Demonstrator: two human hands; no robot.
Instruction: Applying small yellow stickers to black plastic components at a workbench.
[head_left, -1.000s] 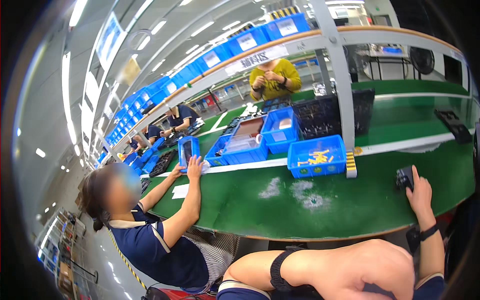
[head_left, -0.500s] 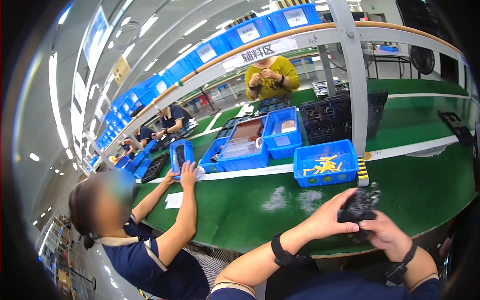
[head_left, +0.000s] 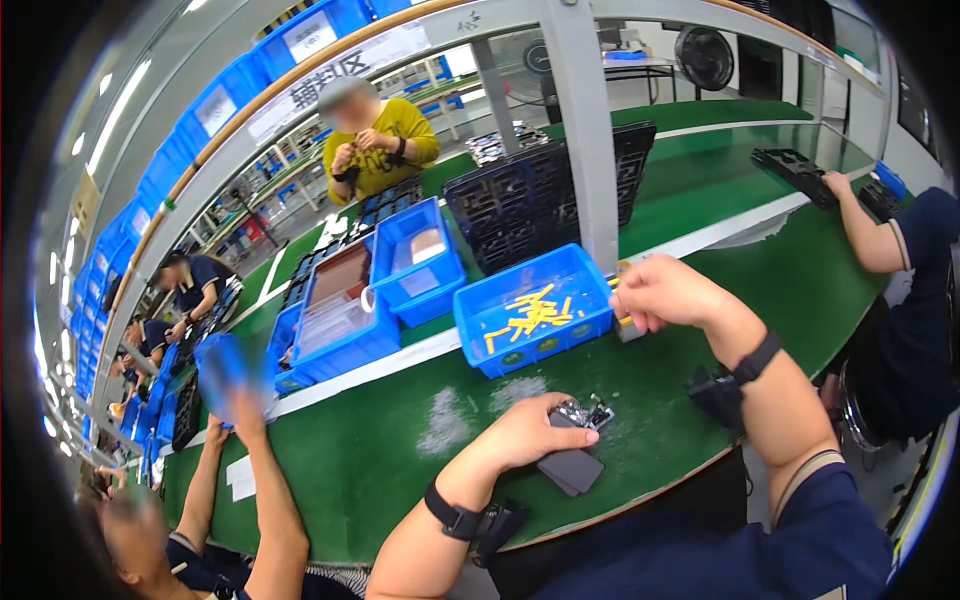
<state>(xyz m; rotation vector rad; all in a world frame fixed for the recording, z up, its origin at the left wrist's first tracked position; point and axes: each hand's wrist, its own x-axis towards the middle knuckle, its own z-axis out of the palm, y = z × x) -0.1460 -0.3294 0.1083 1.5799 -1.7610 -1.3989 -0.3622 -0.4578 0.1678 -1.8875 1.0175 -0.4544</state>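
My left hand [head_left: 540, 430] is closed round a dark assembly of parts with bright metal bits [head_left: 585, 412], held low over the green bench top near its front edge. A flat dark grey block [head_left: 572, 470] juts out below the thumb. My right hand [head_left: 668, 293] is raised by the right end of a blue bin [head_left: 530, 335], in front of the post's foot. Its fingers are curled together, and whatever they may hold is hidden. Small yellow strips [head_left: 535, 315] lie loose in that bin. Each wrist wears a black band.
A grey post [head_left: 585, 150] rises behind my right hand. More blue bins [head_left: 420, 270] and upright black trays [head_left: 515, 205] stand beyond. Whitish scraps [head_left: 440, 422] lie on the bench. Co-workers sit left, across and right; one touches a black tray [head_left: 795, 175].
My hands have parted: the right has let go of the dark assembly and risen beside the bin, while the left keeps hold. The view has swung right, bringing in the co-worker there.
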